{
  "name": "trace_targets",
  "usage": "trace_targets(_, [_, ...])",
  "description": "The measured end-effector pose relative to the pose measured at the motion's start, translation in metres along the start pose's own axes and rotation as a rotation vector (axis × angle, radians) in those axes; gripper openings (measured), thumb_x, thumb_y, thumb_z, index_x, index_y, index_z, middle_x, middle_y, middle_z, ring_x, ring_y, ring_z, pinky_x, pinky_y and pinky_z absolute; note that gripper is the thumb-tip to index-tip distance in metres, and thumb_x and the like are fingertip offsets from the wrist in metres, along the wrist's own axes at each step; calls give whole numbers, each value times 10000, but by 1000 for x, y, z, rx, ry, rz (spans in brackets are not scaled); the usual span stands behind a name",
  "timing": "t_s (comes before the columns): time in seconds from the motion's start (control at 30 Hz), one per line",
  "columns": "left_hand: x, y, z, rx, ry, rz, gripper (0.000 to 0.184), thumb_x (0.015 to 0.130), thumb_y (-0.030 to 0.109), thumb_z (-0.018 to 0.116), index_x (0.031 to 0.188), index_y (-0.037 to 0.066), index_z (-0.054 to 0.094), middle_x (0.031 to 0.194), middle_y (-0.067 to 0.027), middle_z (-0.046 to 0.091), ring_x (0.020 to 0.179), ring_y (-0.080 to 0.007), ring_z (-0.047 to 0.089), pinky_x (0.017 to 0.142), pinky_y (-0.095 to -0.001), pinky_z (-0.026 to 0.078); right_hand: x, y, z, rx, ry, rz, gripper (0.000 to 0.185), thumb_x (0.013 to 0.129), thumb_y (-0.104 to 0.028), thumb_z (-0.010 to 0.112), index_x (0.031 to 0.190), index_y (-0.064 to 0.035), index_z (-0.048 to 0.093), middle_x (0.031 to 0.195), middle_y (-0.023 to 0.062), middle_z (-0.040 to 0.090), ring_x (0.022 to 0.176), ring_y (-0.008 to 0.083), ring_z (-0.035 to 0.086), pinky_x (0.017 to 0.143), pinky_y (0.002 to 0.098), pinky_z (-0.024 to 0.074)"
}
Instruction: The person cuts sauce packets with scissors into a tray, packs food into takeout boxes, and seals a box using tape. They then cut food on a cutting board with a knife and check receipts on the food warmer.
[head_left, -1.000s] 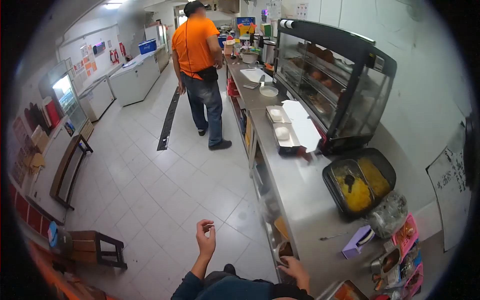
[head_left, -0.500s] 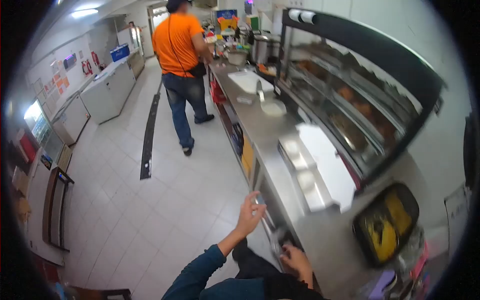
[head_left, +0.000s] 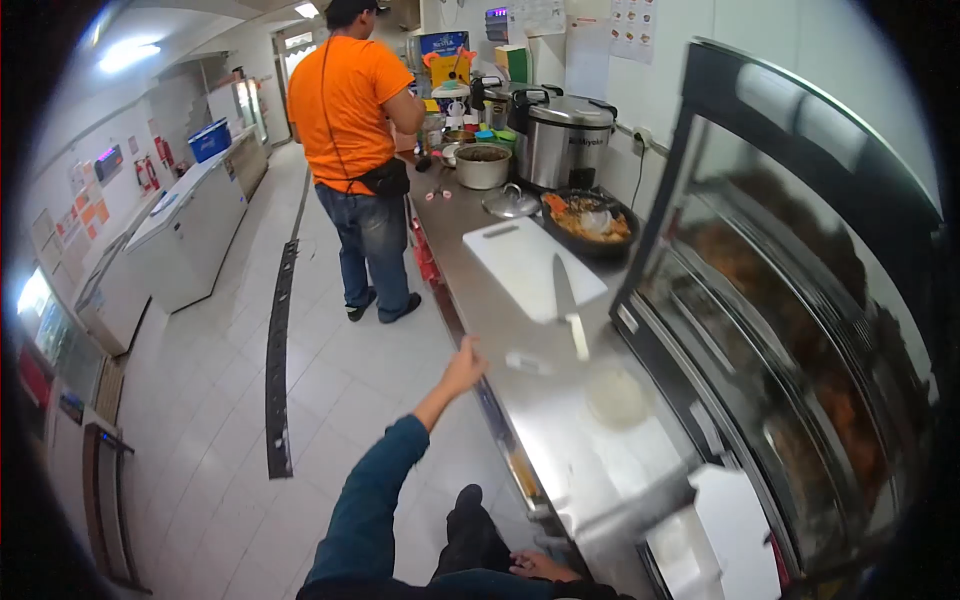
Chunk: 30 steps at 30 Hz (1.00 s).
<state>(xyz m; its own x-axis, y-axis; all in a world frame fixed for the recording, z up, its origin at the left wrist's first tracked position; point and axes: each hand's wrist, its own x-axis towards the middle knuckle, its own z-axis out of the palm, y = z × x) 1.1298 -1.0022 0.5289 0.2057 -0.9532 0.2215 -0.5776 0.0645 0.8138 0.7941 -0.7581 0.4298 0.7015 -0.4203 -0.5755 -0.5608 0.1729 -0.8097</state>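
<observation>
My left hand (head_left: 463, 368) is raised beside the counter's front edge, with its fingers loosely bent and apart and nothing visible in it. Low in the view, my right hand (head_left: 540, 567) is beside the counter front, its fingers partly hidden. On the steel counter (head_left: 545, 420), a knife (head_left: 565, 290) rests with its blade on a white cutting board (head_left: 515, 265). Nearer to me are a small clear item (head_left: 528, 363) and a blurred round translucent container (head_left: 618, 398). An open white box (head_left: 735, 535) sits at the near end.
A person in an orange shirt (head_left: 350, 110) stands by the far counter. Along the wall are a glass display case (head_left: 800, 330), a pan of food (head_left: 590, 220), a glass lid (head_left: 511, 201), a pot (head_left: 483, 166) and a large cooker (head_left: 570, 140). White chest freezers (head_left: 190, 245) line the left.
The view has moved forward along the counter, bringing the cutting board and knife closer. The black food tray has left the view. My left hand has moved up beside the counter; my right hand is lower.
</observation>
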Motion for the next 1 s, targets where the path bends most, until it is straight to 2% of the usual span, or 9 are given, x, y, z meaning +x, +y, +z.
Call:
trace_targets(0.17, [331,-172,-43,196,165,-34,440,679,179,592,1042,26,395,932,-205,527,928,-363,500,770,-402,405,180,-24,-76,201,62,169,453,742,-306,611,1078,-25,497,914,135,581,847,188,551,751,283,438])
trace_targets(0.37, [532,-220,-95,586,303,-448,668,635,433,620,1123,65,352,1082,-213,450,1000,-376,456,810,-429,387,361,-101,-182,356,392,210,430,737,-261,612,1075,-20,497,903,131,583,839,181,556,745,281,447])
trace_targets(0.47, [599,-230,-98,640,507,-484,854,586,536,624,1233,113,260,1190,-245,352,1085,-446,336,876,-528,275,421,-110,-221,428,554,251,420,735,-238,612,1074,-18,497,897,129,584,834,177,558,743,280,451])
trace_targets(0.57, [650,-257,-91,652,502,-594,886,569,577,614,1252,159,236,1248,-255,276,1138,-462,250,895,-560,219,421,-91,-225,500,700,350,411,733,-216,612,1072,-15,498,891,127,585,830,173,561,740,279,455])
trace_targets(0.63, [662,-267,-81,826,457,-631,890,552,564,628,1238,136,257,1215,-254,327,1122,-435,303,878,-525,280,398,-82,-210,545,769,453,405,731,-201,612,1071,-13,498,888,125,586,828,170,562,738,278,458])
trace_targets(0.77, [678,-317,-72,837,395,-323,769,652,405,589,1226,27,243,1206,-230,328,1035,-341,427,770,-419,418,351,-72,-152,662,875,603,394,728,-171,612,1069,-10,498,880,123,587,822,165,566,734,277,464])
trace_targets(0.83, [683,-360,-69,586,633,-93,520,673,313,584,1047,-23,451,1002,-208,515,876,-318,527,693,-412,445,327,-78,-119,722,919,641,390,727,-156,612,1068,-8,498,877,121,588,819,163,567,732,276,467])
trace_targets(0.9, [664,-350,-96,-221,128,-363,261,674,201,579,763,-43,558,691,-171,584,651,-295,567,585,-381,462,305,-78,-85,776,977,659,385,725,-141,612,1067,-6,498,873,120,588,817,160,569,731,275,469])
trace_targets(1.0, [605,-323,-94,-218,301,-205,219,719,196,576,734,-16,520,686,-118,559,589,-209,537,515,-317,447,286,-71,-28,881,1087,653,380,723,-119,613,1066,-4,498,867,118,590,813,156,572,728,274,474])
